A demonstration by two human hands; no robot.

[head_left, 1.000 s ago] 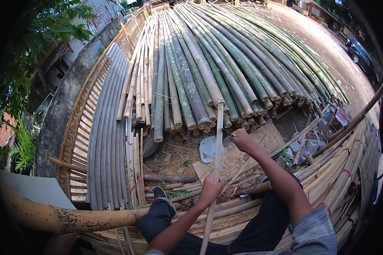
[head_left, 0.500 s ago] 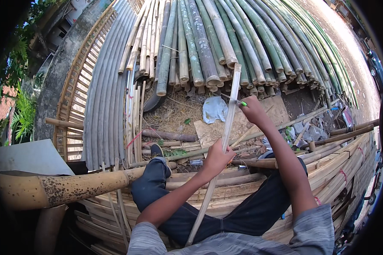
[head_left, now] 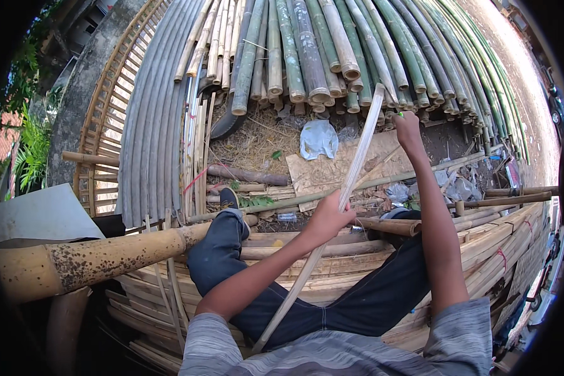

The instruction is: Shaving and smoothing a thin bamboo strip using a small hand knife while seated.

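Bamboo everywhere: the person sits on a stack of poles [head_left: 482, 250] with legs out, working a long pale strip [head_left: 351, 175] that runs slantwise from near the lap up toward the far pile. The left hand [head_left: 329, 219] is closed round the strip about midway along it, fingers wrapped tight. The right hand [head_left: 407, 125] is stretched out beyond and to the right of that grip, just beside the strip's upper end, fist closed on a small tool with a green handle [head_left: 400, 114]; whether the tool touches the strip I cannot tell.

Just past the right hand lie the cut ends of a big pile of green and grey stalks [head_left: 313, 56]. Below that hand, on the ground, a sheet of cardboard [head_left: 332, 169] lies under the strip's upper half, with a crumpled pale bag [head_left: 318, 138] at its far edge. Left of the left-hand grip, a dark shoe [head_left: 229, 199] points away, and nearer still a thick yellow, speckled pole [head_left: 100, 257] lies across. Thin grey slats [head_left: 156, 119] fan out beyond the shoe.
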